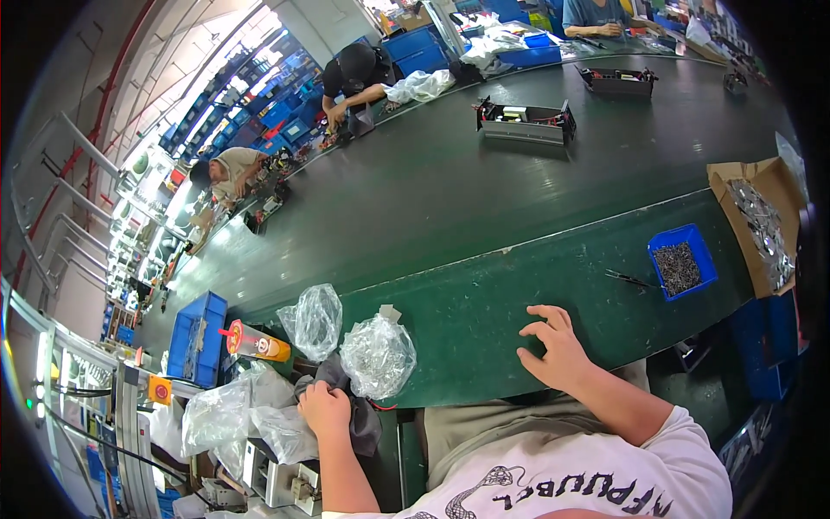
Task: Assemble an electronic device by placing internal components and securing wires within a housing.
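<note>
My left hand (325, 410) is at the left end of the green bench, its fingers bent over a dark grey cloth (365, 426). Just beyond it sit a clear plastic bag (378, 356) full of small shiny parts and a crumpled clear bag (313, 322). Above the near edge of the green bench top (471, 350), my right hand (558, 350) has its fingers spread and holds nothing. Farther right are a thin dark tool, apparently tweezers (629, 278), and a blue bin (683, 262) of small screws.
A cardboard box (752, 216) of silvery parts stands at the far right. On the left are a drink cup (258, 342), a blue crate (197, 337) and plastic bags (233, 417). Grey metal housings (526, 124) with electronics sit on the dark conveyor belt (406, 186). Co-workers sit across it.
</note>
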`<move>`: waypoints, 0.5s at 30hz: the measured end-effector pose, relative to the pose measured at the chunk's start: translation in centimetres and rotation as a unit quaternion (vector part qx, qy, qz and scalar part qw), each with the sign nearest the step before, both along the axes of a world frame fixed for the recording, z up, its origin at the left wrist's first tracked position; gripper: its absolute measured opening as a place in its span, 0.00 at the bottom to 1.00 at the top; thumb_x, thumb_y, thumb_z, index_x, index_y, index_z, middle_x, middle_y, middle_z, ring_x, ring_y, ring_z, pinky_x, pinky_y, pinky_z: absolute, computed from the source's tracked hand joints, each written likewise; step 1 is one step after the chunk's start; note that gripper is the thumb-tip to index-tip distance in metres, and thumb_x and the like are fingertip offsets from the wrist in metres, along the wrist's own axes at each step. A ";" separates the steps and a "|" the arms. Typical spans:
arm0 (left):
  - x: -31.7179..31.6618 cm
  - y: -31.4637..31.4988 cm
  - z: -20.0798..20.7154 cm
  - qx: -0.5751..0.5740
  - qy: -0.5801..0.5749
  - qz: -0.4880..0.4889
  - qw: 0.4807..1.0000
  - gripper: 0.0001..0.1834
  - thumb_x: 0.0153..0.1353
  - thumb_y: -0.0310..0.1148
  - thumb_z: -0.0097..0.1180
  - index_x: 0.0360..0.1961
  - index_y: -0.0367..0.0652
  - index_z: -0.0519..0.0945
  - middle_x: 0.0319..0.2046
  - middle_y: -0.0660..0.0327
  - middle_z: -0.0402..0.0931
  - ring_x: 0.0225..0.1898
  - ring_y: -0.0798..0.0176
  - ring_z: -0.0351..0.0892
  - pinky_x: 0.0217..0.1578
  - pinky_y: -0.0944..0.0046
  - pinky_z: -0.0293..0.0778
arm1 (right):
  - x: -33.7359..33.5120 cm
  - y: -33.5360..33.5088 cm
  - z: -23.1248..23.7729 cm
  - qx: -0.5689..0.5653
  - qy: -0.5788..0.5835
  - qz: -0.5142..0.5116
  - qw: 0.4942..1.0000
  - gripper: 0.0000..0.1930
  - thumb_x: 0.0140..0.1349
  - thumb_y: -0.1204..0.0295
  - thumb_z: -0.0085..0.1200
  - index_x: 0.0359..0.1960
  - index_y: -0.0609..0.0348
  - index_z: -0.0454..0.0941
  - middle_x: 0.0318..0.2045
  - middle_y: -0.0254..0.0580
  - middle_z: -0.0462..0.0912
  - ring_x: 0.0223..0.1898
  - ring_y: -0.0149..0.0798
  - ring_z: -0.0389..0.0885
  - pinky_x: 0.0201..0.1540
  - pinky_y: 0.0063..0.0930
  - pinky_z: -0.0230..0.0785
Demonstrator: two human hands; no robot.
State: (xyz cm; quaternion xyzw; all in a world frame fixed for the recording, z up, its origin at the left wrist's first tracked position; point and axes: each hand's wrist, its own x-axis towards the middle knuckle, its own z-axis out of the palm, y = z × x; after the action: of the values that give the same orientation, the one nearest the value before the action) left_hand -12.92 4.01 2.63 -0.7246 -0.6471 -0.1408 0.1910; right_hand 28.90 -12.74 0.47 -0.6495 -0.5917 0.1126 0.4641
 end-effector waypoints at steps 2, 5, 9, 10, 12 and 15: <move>0.2 -0.2 -0.1 0.051 0.019 -0.008 0.998 0.04 0.52 0.31 0.57 0.28 0.43 0.79 0.34 0.55 0.79 0.40 0.43 0.75 0.44 0.42 0.70 | 0.0 0.0 -0.1 0.000 -0.007 0.001 1.000 0.16 0.52 0.73 0.69 0.43 0.56 0.80 0.63 0.50 0.70 0.65 0.56 0.64 0.61 0.46 0.67; 0.6 -0.6 0.0 0.051 0.017 -0.012 0.998 0.04 0.51 0.29 0.58 0.28 0.42 0.78 0.34 0.54 0.78 0.41 0.42 0.74 0.42 0.43 0.71 | 0.0 0.0 0.0 -0.007 0.009 0.004 1.000 0.16 0.52 0.73 0.69 0.43 0.56 0.80 0.62 0.50 0.70 0.65 0.56 0.64 0.61 0.46 0.67; 0.4 -0.4 -0.3 0.043 0.006 -0.022 0.999 0.03 0.51 0.28 0.57 0.28 0.41 0.77 0.34 0.52 0.77 0.40 0.42 0.74 0.41 0.44 0.72 | -0.1 0.0 0.0 -0.009 0.017 0.004 1.000 0.16 0.52 0.73 0.69 0.43 0.56 0.80 0.63 0.49 0.70 0.65 0.56 0.64 0.61 0.46 0.67; 0.6 -0.5 -0.2 0.033 -0.003 -0.022 0.999 0.03 0.52 0.27 0.57 0.28 0.40 0.77 0.34 0.51 0.77 0.41 0.41 0.74 0.42 0.44 0.72 | -0.1 0.1 -0.1 -0.009 0.018 0.001 1.000 0.16 0.52 0.74 0.69 0.43 0.56 0.80 0.63 0.49 0.70 0.65 0.56 0.64 0.61 0.46 0.67; 0.6 -0.5 -0.2 0.024 -0.012 -0.021 0.999 0.03 0.53 0.26 0.56 0.28 0.39 0.77 0.34 0.50 0.77 0.41 0.40 0.73 0.44 0.44 0.71 | -0.1 0.0 0.0 -0.012 0.010 0.000 1.000 0.16 0.52 0.74 0.69 0.43 0.56 0.80 0.63 0.49 0.70 0.65 0.56 0.64 0.60 0.46 0.67; 0.3 -0.3 -0.6 0.024 -0.012 -0.038 0.999 0.03 0.53 0.25 0.56 0.28 0.38 0.77 0.34 0.49 0.76 0.40 0.40 0.73 0.43 0.44 0.71 | -0.2 0.0 0.0 -0.016 0.006 -0.003 1.000 0.16 0.52 0.73 0.69 0.42 0.56 0.80 0.63 0.49 0.70 0.65 0.55 0.64 0.60 0.45 0.68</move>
State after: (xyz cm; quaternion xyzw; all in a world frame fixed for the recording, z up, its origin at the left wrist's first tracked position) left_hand -12.61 3.66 2.00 -0.7423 -0.6177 -0.1719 0.1947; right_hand 28.71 -12.72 0.47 -0.6576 -0.5854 0.1242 0.4576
